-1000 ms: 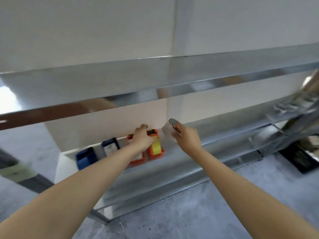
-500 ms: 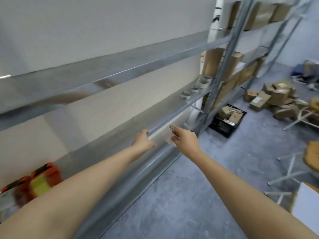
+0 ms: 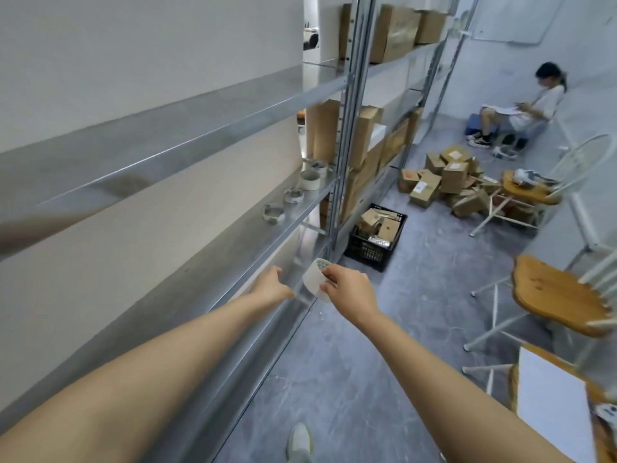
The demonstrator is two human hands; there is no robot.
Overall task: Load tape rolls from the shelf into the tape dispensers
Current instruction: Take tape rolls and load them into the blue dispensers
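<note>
My right hand (image 3: pixel 347 285) grips a pale, nearly see-through tape roll (image 3: pixel 314 277) in front of the metal shelf (image 3: pixel 207 248), just off its front edge. My left hand (image 3: pixel 272 289) hovers beside it over the shelf lip, fingers loosely curled, holding nothing that I can see. Further along the same shelf lie several tape rolls: one flat roll (image 3: pixel 274 213), another (image 3: pixel 293 196), a taller white one (image 3: pixel 310 179). No tape dispenser is in view.
Cardboard boxes fill the far shelves (image 3: pixel 394 31) and lie piled on the floor (image 3: pixel 440 182). A black crate (image 3: pixel 375 240) stands by the shelf post. Wooden folding chairs (image 3: pixel 554 295) stand on the right. A person (image 3: pixel 521 108) sits at the far wall. My shoe (image 3: pixel 299 442) is below.
The view has swung right along the shelf; the orange and blue dispensers have dropped out of sight. My left hand came off the dispenser. My right hand still holds the roll.
</note>
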